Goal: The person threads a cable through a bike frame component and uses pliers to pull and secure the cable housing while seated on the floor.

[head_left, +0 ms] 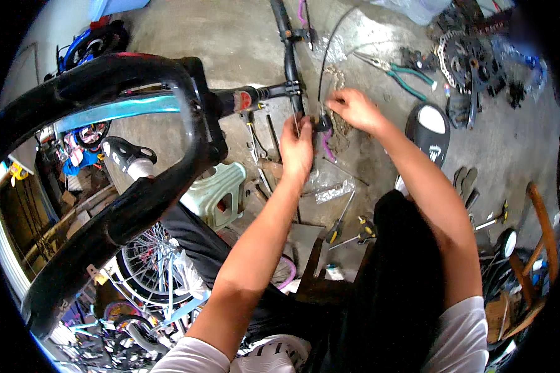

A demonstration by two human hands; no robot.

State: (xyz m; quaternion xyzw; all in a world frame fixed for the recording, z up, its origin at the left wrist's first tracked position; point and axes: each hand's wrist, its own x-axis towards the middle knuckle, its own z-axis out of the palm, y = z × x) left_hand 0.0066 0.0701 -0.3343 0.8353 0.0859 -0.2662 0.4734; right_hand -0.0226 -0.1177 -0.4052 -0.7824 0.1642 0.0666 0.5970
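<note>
A black bicycle handlebar (290, 62) runs down the upper middle, joined by its stem to a black and teal frame (127, 109). My left hand (297, 149) is closed around the handlebar's near end, thumb and fingers pressed together there. Just right of it sits a brake lever (327, 147) with a purple blade. A thin black cable (323, 65) arcs up from beside the lever. My right hand (356, 110) hovers at the cable's lower end, its fingertips pinched; what lies between them is too small to make out.
Green-handled pliers (399, 72) and a crankset (473, 62) lie on the right of the floor. A pale green stool (221, 196) stands left of my left arm. Screwdrivers (336, 227) lie near my knees. A black tube loop (190, 112) looms close at left.
</note>
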